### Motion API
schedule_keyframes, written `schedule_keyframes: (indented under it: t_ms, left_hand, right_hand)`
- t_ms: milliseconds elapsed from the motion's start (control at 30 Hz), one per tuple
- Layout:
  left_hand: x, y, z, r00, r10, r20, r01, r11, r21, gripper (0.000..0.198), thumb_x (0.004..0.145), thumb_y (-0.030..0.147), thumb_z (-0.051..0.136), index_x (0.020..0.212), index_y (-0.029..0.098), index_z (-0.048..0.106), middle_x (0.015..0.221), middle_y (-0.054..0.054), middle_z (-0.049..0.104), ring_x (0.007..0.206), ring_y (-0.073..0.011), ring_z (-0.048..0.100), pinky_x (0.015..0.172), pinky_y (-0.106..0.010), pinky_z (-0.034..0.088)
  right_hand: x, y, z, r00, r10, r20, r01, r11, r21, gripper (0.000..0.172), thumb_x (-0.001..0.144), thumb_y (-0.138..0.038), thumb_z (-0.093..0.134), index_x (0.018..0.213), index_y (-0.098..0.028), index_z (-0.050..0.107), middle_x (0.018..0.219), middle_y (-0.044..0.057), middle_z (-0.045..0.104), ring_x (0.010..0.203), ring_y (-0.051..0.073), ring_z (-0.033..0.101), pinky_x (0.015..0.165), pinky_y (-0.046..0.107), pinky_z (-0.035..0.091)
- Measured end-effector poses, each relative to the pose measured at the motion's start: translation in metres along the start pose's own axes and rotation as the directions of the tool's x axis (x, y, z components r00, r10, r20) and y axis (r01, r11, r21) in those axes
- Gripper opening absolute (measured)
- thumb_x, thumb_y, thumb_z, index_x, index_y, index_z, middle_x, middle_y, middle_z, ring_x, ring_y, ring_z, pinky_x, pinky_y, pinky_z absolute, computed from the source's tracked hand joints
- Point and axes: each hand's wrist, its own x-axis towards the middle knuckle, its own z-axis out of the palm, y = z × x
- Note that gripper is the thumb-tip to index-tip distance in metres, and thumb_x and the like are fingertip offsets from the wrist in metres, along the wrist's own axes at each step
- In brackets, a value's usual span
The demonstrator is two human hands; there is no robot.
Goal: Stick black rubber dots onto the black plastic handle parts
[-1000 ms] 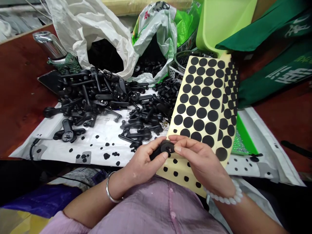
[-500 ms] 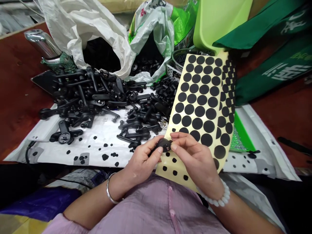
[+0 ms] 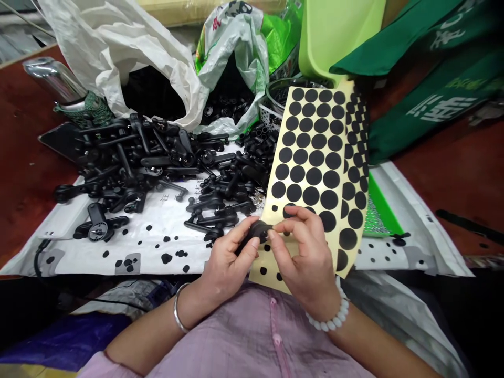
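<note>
Fingers of my left hand (image 3: 226, 260) are clamping a small black plastic part (image 3: 260, 230) at six o'clock, low in my view. My right hand (image 3: 305, 257) is meeting it there, thumb and forefinger pinching the part's round end. Behind them a yellow sheet of black discs (image 3: 311, 157) is leaning toward one o'clock, and a heap of black handles (image 3: 157, 157) is lying at ten o'clock.

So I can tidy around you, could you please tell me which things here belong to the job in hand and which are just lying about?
In use: black part, pinched by left hand and right hand; dot sheet; handle pile.
Lying about: metal tube, phone, green cloth, lime bin.
</note>
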Motion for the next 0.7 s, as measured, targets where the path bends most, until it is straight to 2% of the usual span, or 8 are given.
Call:
schedule_keyframes:
  t_ms: [67,167,267,367,467,533,633,700]
  left_hand:
    - [0.0,-0.001,0.001,1.0,0.019,-0.009,-0.019,1.0,-0.001,0.042,0.089,0.034,0.05,0.13,0.022,0.049,0.103,-0.005,0.064,0.08,-0.0137,0.06,0.076,-0.025,0.049]
    - [0.0,-0.003,0.001,0.999,0.042,-0.021,-0.042,0.999,-0.008,0.041,0.089,0.033,0.05,0.129,0.022,0.05,0.103,-0.005,0.065,0.082,-0.0141,0.061,0.08,-0.027,0.05]
    - [-0.002,-0.006,0.001,0.998,0.067,-0.017,-0.068,0.997,-0.029,0.04,0.089,0.033,0.051,0.128,0.022,0.051,0.102,-0.006,0.065,0.079,-0.0135,0.06,0.078,-0.027,0.05]
    - [-0.003,-0.007,-0.001,0.996,0.089,0.005,-0.088,0.995,-0.05,0.04,0.089,0.033,0.05,0.128,0.021,0.051,0.097,-0.006,0.065,0.075,-0.013,0.059,0.074,-0.026,0.05]
    - [-0.005,-0.005,-0.004,0.995,0.099,-0.01,-0.1,0.992,-0.075,0.039,0.09,0.032,0.049,0.127,0.019,0.051,0.087,-0.005,0.064,0.07,-0.0122,0.057,0.07,-0.025,0.05]
    - [-0.006,-0.003,-0.004,0.993,0.121,-0.011,-0.121,0.99,-0.079,0.037,0.09,0.03,0.049,0.125,0.019,0.053,0.09,-0.005,0.065,0.074,-0.0128,0.058,0.072,-0.025,0.05]
    - [-0.008,-0.002,-0.001,0.987,0.159,0.014,-0.156,0.981,-0.118,0.032,0.09,0.029,0.05,0.12,0.021,0.057,0.102,-0.007,0.064,0.083,-0.0146,0.059,0.078,-0.026,0.049]
    - [-0.007,-0.002,0.002,0.989,0.146,0.003,-0.142,0.968,-0.209,0.032,0.089,0.032,0.051,0.119,0.02,0.058,0.098,-0.007,0.064,0.078,-0.013,0.058,0.071,-0.023,0.049]
  right_hand:
    - [0.0,-0.001,-0.001,1.0,-0.006,0.004,0.006,1.0,-0.02,0.004,0.089,-0.02,0.05,0.087,-0.019,0.054,0.099,0.012,0.05,0.106,0.028,0.051,0.085,0.045,0.048]
    - [0.0,0.0,-0.002,0.998,0.037,0.043,-0.041,0.996,0.085,0.004,0.09,-0.02,0.05,0.088,-0.018,0.053,0.097,0.009,0.05,0.089,0.021,0.057,0.07,0.034,0.053]
    - [-0.002,0.001,-0.003,0.992,0.079,0.095,-0.095,0.979,0.178,0.004,0.09,-0.022,0.051,0.088,-0.019,0.052,0.091,0.004,0.051,0.07,0.014,0.056,0.057,0.026,0.051]
    - [-0.004,0.004,-0.004,0.992,0.089,0.085,-0.101,0.984,0.146,0.011,0.091,-0.031,0.052,0.091,-0.02,0.053,0.091,0.005,0.053,0.064,0.013,0.055,0.055,0.025,0.051]
    - [-0.002,0.008,-0.007,0.987,0.158,-0.009,-0.157,0.986,0.054,0.049,0.082,-0.05,0.063,0.117,-0.018,0.048,0.098,0.009,0.054,0.061,0.015,0.055,0.05,0.027,0.051]
    - [0.0,0.009,-0.007,0.977,0.206,0.06,-0.212,0.97,0.119,0.061,0.077,-0.054,0.066,0.122,-0.018,0.046,0.09,0.007,0.056,0.057,0.016,0.055,0.046,0.027,0.051]
    - [0.003,0.009,-0.002,0.93,0.206,0.306,-0.309,0.887,0.343,0.035,0.083,-0.047,0.061,0.104,-0.019,0.057,0.074,0.003,0.059,0.058,0.017,0.06,0.047,0.022,0.053]
    - [0.005,0.008,0.001,0.912,0.215,0.349,-0.359,0.831,0.424,0.028,0.084,-0.045,0.061,0.095,-0.02,0.062,0.074,0.003,0.062,0.067,0.019,0.064,0.052,0.021,0.055]
